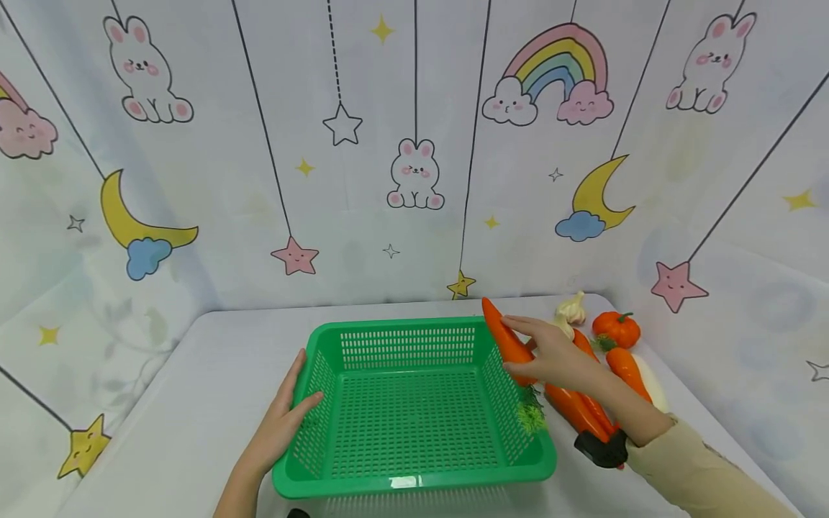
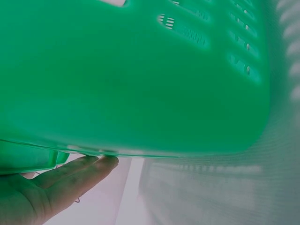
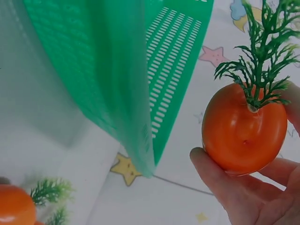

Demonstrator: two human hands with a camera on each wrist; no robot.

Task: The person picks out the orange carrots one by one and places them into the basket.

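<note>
A green plastic basket (image 1: 414, 475) with slotted walls stands on the white table. At its left side is my left hand (image 1: 278, 421), thumb over the rim and fingers along the outside. In the left wrist view those fingers (image 2: 84, 176) lie nearly straight against the green wall. My right hand (image 1: 560, 352) grips an orange carrot (image 1: 508, 342) between thumb and fingers above the basket's right rim. The carrot's tip points up and away, and its leafy top (image 1: 531, 415) hangs toward me. Seen from the right wrist, the carrot's round stem end (image 3: 243, 136) faces the camera.
Right of the basket lie more carrots (image 1: 573, 410), partly under my right forearm. Beyond them are garlic bulbs (image 1: 571, 309), a small orange pumpkin (image 1: 617, 329), another carrot (image 1: 628, 370) and a long white vegetable (image 1: 650, 381). A patterned curtain (image 1: 363, 237) surrounds the table's far edge and sides.
</note>
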